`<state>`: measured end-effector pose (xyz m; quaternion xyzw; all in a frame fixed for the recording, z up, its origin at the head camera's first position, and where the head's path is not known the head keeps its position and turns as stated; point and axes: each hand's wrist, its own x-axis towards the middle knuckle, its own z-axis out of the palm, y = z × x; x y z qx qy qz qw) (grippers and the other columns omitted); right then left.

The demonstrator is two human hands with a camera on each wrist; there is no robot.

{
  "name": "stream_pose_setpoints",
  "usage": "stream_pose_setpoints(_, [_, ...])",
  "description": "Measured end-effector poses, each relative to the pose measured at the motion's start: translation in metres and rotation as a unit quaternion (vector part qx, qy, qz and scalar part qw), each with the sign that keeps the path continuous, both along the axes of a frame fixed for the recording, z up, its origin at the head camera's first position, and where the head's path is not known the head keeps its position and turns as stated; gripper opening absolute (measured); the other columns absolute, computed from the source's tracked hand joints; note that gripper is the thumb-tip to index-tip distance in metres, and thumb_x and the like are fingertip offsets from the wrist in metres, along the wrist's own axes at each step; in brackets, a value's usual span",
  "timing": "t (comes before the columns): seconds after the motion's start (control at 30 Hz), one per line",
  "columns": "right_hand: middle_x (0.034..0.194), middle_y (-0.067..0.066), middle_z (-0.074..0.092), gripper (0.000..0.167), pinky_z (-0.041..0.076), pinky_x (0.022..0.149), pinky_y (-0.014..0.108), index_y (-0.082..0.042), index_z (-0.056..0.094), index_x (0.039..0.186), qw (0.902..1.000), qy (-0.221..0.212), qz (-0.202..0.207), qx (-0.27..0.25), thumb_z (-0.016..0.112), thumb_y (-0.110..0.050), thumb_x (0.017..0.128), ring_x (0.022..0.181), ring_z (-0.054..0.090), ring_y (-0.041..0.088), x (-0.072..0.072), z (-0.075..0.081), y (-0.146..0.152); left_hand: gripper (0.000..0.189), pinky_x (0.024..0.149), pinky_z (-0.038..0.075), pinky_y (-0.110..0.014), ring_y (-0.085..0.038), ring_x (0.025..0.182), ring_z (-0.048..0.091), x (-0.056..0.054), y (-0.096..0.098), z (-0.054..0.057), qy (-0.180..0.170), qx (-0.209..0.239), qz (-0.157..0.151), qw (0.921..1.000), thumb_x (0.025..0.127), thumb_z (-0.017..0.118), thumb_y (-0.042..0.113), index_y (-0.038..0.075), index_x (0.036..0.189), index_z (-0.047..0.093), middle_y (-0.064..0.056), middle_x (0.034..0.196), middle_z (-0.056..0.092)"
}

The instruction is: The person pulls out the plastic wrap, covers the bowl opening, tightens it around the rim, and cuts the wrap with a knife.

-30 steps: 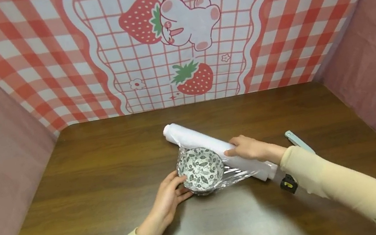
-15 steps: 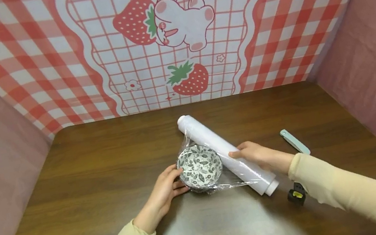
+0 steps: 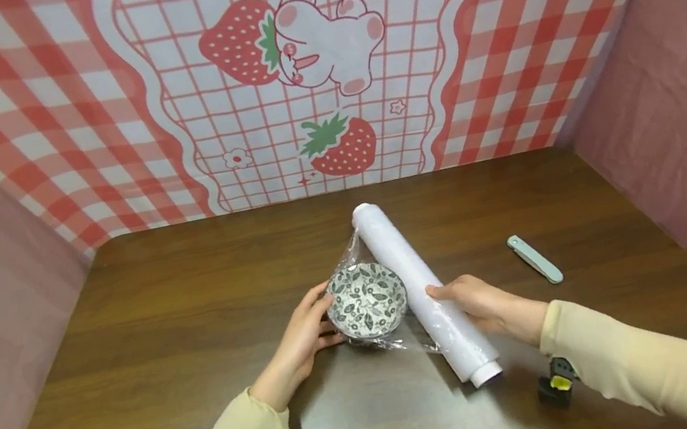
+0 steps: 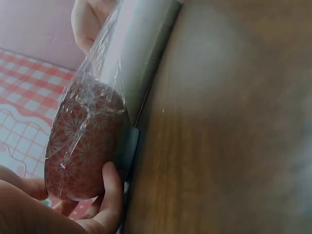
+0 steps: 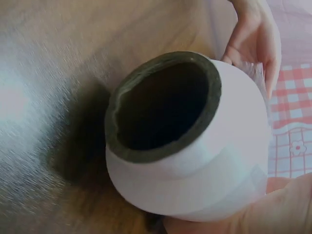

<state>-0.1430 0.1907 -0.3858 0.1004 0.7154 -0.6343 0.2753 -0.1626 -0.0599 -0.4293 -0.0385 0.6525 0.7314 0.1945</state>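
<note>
A bowl with a leafy grey pattern inside is held at its left side by my left hand. The thumb lies at the rim and the other fingers go around the outside. Clear cling film stretches from the bowl to a thick white cling film roll just right of it. My right hand grips that roll near its middle. In the left wrist view, crinkled film covers the bowl's patterned outer side. The roll's hollow cardboard core faces the right wrist camera.
A pale blue-green folded utility knife or cutter lies on the wooden table, right of the roll. A red-and-white checked cloth hangs behind the table. Pink cloth hangs at both sides.
My right hand has swung the roll to a steeper angle beside the bowl, its far end moving right and its near end coming closer. My left hand keeps hold of the bowl.
</note>
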Motion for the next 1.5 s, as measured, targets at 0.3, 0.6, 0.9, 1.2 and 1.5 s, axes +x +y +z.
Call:
stream_pose_setpoints(0.3, [0.085, 0.005, 0.059, 0.045, 0.049, 0.076, 0.036, 0.02, 0.039, 0.118, 0.999, -0.009, -0.022, -0.037, 0.043, -0.019, 0.095, 0.079, 0.058, 0.016, 0.008, -0.006, 0.01, 0.044, 0.067, 0.052, -0.031, -0.015, 0.073, 0.058, -0.01, 0.008, -0.004, -0.001, 0.0, -0.031, 0.9995, 0.096, 0.04, 0.024, 0.012, 0.138, 0.038, -0.021, 0.121, 0.05])
stream_pose_setpoints(0.6, [0.08, 0.004, 0.061, 0.044, 0.05, 0.072, 0.033, 0.022, 0.041, 0.115, 0.9991, 0.014, -0.026, -0.03, 0.043, -0.018, 0.095, 0.075, 0.059, 0.014, 0.013, -0.006, 0.011, 0.044, 0.068, 0.052, -0.032, -0.016, 0.074, 0.058, -0.013, 0.009, -0.004, 0.0, 0.003, -0.043, 0.9991, 0.096, 0.04, 0.024, 0.012, 0.138, 0.038, -0.021, 0.125, 0.049])
stream_pose_setpoints(0.9, [0.075, 0.004, 0.06, 0.046, 0.051, 0.067, 0.033, 0.022, 0.04, 0.115, 0.998, 0.035, -0.053, -0.007, 0.041, -0.019, 0.095, 0.069, 0.059, 0.014, 0.02, -0.005, 0.015, 0.043, 0.064, 0.05, -0.028, -0.014, 0.071, 0.056, -0.019, 0.019, 0.0, 0.01, 0.007, -0.058, 0.9982, 0.096, 0.039, 0.023, 0.01, 0.138, 0.038, -0.022, 0.121, 0.05])
stream_pose_setpoints(1.2, [0.072, 0.002, 0.061, 0.04, 0.052, 0.064, 0.032, 0.017, 0.042, 0.109, 0.9981, 0.036, -0.051, -0.002, 0.042, -0.019, 0.095, 0.066, 0.061, 0.014, 0.018, -0.004, 0.024, 0.046, 0.069, 0.052, -0.03, -0.014, 0.072, 0.056, -0.02, 0.021, -0.001, 0.016, 0.01, -0.084, 0.9962, 0.096, 0.04, 0.024, 0.006, 0.138, 0.035, -0.024, 0.126, 0.047])
stream_pose_setpoints(1.5, [0.068, 0.003, 0.06, 0.035, 0.05, 0.06, 0.028, 0.013, 0.047, 0.098, 0.9947, 0.05, -0.069, 0.059, 0.056, -0.02, 0.088, 0.06, 0.059, 0.013, 0.016, -0.009, 0.019, 0.046, 0.07, 0.053, -0.032, -0.015, 0.073, 0.058, -0.018, 0.01, -0.001, 0.013, 0.009, -0.082, 0.9965, 0.097, 0.039, 0.024, 0.007, 0.139, 0.034, -0.025, 0.127, 0.046])
